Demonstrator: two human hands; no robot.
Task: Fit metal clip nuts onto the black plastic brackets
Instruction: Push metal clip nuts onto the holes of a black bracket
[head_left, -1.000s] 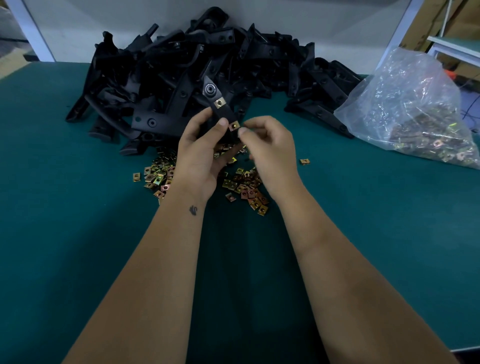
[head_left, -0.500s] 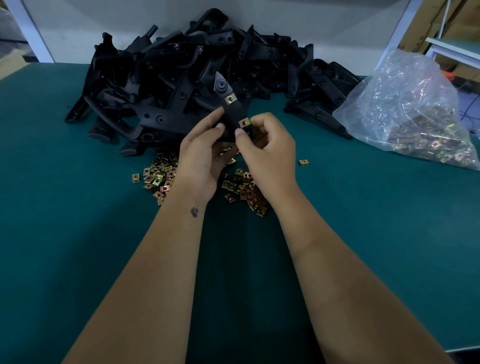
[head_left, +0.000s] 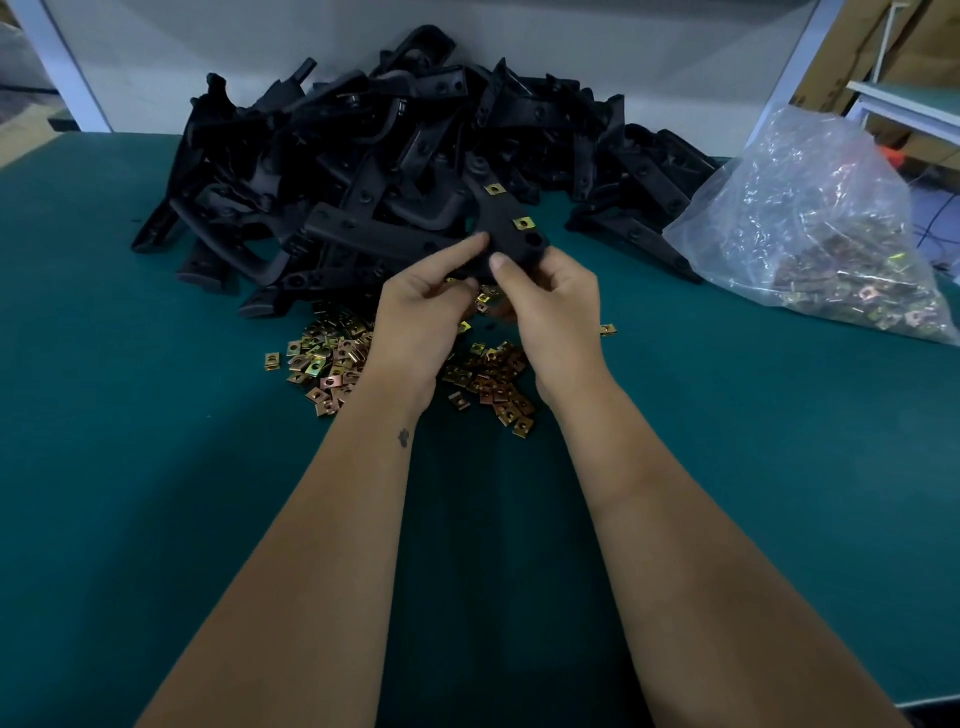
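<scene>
A black plastic bracket is held above the table between both hands, its far end pointing away from me. Two brass-coloured clip nuts sit on it, one near the far end and one closer to my fingers. My left hand grips the bracket's near end from the left, index finger stretched along it. My right hand grips it from the right, thumb on top. Loose clip nuts lie scattered on the table under and around both hands.
A big pile of black brackets fills the back of the green table against a white wall. A clear plastic bag of clip nuts lies at the right. One stray clip nut sits right of my hand.
The bracket has been lifted and shifted to the right. My right hand has closed around its near end, and the second clip nut now sits fully on the bracket.
</scene>
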